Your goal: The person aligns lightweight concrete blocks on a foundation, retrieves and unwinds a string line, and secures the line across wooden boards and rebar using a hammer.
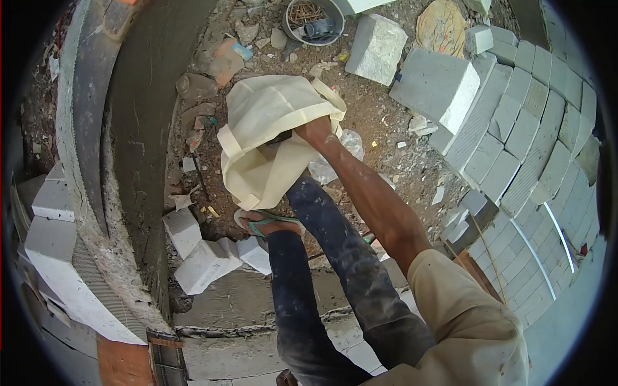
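A cream cloth bag (273,106) stands on the rubble ground with its mouth gaping toward me and a strap loop at its right side. My right hand (315,132) reaches into the mouth of this bag; its fingers are hidden inside. Something dark lies in the shadow of the opening, too unclear to name. At the bottom edge a small part of my left hand (286,378) shows beside my dark trouser leg, its fingers too cut off to read. My foot in a green-strapped sandal (264,223) is just below the bag.
A bucket (337,38) with nails and a dark tool inside stands at the top. Pale blocks (432,83) lie at upper right beside a stacked block wall (508,122). Broken blocks (199,264) lie lower left, near a rough plastered wall (138,128). A clear plastic bag (351,145) touches the ground nearby.
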Tool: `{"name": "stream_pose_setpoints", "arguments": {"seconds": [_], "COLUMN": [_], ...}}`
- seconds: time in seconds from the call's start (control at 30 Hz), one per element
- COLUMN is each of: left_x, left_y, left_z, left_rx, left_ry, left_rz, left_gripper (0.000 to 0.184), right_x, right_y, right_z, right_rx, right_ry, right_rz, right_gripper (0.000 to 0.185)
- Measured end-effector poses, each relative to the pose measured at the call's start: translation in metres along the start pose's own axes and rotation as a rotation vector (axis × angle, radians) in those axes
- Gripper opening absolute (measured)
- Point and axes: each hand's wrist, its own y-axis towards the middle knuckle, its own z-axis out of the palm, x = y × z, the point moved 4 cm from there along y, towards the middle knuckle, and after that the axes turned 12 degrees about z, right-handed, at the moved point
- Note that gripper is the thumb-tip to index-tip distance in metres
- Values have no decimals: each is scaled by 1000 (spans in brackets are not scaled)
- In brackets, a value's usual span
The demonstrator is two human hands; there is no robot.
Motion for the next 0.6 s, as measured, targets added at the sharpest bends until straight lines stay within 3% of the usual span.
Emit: {"name": "stream_pose_setpoints", "arguments": {"seconds": [0.07, 0.1, 0.17, 0.27, 0.37, 0.4, 0.43, 0.47, 0.53, 0.6], "left_x": [15, 7, 3, 21, 14, 7, 41, 62, 10, -50], "left_y": [15, 22, 32, 38, 43, 45, 61, 62, 68, 65], "left_z": [7, 10, 13, 14, 6, 1, 0, -15, -23, -32], "left_rx": [-6, 32, 52, 50, 55, 81, 1, 5, -11, -67], "left_ry": [-133, -108, -105, -134, -233, -295, -326, -319, -262, -243], "left_rz": [27, 93, 185, 287, 297, 292, 74, 84, 191, 296], "left_gripper": [46, 44, 43, 40, 39, 41, 24, 24, 24, 26], "right_x": [0, -6, -8, 12, 32, 40, 46, 53, 61, 76], "right_y": [-4, -4, -7, -17, -41, -53, -75, -89, -127, -159], "right_z": [-2, 5, 2, -20, -53, -66, -69, -86, -109, -156], "right_rx": [-96, -145, -194, -214, -210, -33, 171, 160, 105, 106], "right_ry": [163, 619, 1079, 1011, 1006, 1241, 1454, 1464, 1749, 1831], "right_rz": [-56, 78, 212, 271, 474, 850, 1234, 1234, 1283, 1226], "right_gripper": [46, 43, 39, 33, 24, 20, 18, 18, 16, 15]}}
